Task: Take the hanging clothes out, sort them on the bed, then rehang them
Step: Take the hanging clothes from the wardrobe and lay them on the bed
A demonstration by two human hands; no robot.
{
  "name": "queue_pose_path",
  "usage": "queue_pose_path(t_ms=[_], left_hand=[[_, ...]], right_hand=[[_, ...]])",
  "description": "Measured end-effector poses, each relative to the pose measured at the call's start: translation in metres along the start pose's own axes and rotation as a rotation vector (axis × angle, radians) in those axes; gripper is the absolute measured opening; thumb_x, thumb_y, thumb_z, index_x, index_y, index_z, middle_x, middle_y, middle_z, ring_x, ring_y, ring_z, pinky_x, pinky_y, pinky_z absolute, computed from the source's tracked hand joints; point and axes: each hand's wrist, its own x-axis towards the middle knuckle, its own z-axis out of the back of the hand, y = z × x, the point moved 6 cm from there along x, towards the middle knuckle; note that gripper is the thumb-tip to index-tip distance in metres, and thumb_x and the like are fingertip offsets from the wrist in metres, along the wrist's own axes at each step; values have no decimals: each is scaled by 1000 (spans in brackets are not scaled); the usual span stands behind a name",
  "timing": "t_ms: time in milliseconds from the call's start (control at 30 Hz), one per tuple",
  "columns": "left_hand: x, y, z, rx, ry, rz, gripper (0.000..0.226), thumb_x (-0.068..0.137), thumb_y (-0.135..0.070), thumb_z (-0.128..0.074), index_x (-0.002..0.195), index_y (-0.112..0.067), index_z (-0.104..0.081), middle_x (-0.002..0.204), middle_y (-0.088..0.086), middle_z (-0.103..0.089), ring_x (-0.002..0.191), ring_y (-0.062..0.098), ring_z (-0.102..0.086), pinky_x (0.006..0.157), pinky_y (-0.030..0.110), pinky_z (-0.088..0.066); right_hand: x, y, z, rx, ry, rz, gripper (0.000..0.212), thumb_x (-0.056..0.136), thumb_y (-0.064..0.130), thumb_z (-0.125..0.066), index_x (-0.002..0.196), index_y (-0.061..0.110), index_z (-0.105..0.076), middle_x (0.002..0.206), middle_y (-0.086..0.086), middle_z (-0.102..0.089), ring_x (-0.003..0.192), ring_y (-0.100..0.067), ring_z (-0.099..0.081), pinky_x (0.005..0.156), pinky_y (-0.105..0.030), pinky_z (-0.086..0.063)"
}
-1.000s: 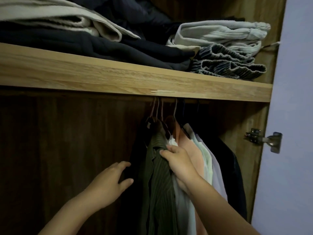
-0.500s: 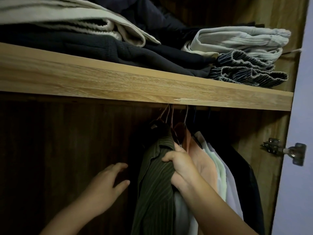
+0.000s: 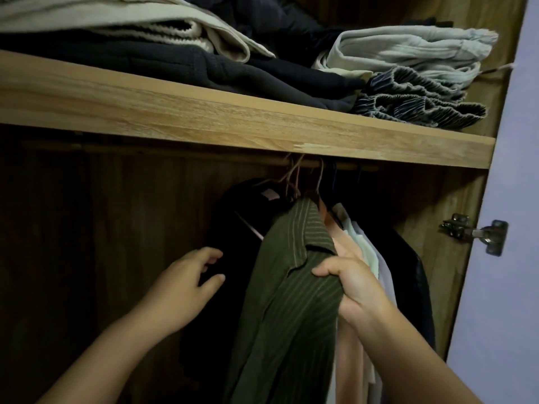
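The left hand (image 3: 186, 282) is being held loosely open, fingers relaxed and gripping nothing, beside a dark garment (image 3: 233, 228). Just to its right, the green striped shirt (image 3: 291, 287), hanging from the rail (image 3: 344, 166), is being clutched below its collar by the right hand (image 3: 353, 287).

Two hands are seen: the left hand (image 3: 186, 282) and the right hand (image 3: 354, 282). One shelf (image 3: 233, 118) is counted, with two piles of folded clothes on it, and one hinge (image 3: 474, 233) on the door. About six garments are counted on the rail (image 3: 350, 166), the darkest ones too dim for a sure count.
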Motion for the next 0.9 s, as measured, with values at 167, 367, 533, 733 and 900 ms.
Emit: queue_pose_path(t_ms=[167, 367, 533, 733, 900], left_hand=[[-9, -25, -4, 7, -59, -1, 35, 91, -20, -55, 126, -21, -51, 126, -3, -52, 112, 8, -49, 92, 20, -38], [-25, -64, -28, 56, -95, 8, 39, 94, -17, -49, 133, -14, -45, 136, 4, -44, 127, 20, -40, 103, 30, -33], [-44, -103, -67, 72, -32, -45, 47, 97, -25, -41, 142, -16, -34, 148, 4, -34, 138, 22, -29, 112, 35, -23], [-74, -155, -115, -6, 85, -142, 18, 92, -31, -49, 92, -19, -62, 85, 2, -68, 85, 24, -62, 68, 33, -41], [-105, -200, -150, -158, 32, -161, 15, 89, -20, -57, 77, -15, -65, 69, 7, -66, 71, 27, -62, 58, 31, -43]], right_hand=[[-60, 15, 33, -95, 37, -109, 59, 60, -24, -37, 91, 11, -73, 92, -19, -71, 79, -30, -69, 64, -36, -54], [-145, 48, 68, -208, 39, -203, 60, 43, -17, -41, 90, 1, -74, 92, -24, -69, 77, -32, -69, 59, -31, -57], [-220, 78, 98, -214, 41, -248, 61, 35, -17, -50, 91, -5, -71, 83, -25, -67, 71, -32, -68, 55, -30, -55], [-303, 115, 127, -265, 31, -267, 53, 41, -16, -52, 89, -5, -71, 74, -20, -68, 66, -26, -68, 56, -30, -54], [-361, 151, 162, -782, -233, -272, 44, 61, -19, -52, 93, 3, -72, 88, -22, -68, 82, -28, -65, 74, -35, -51]])
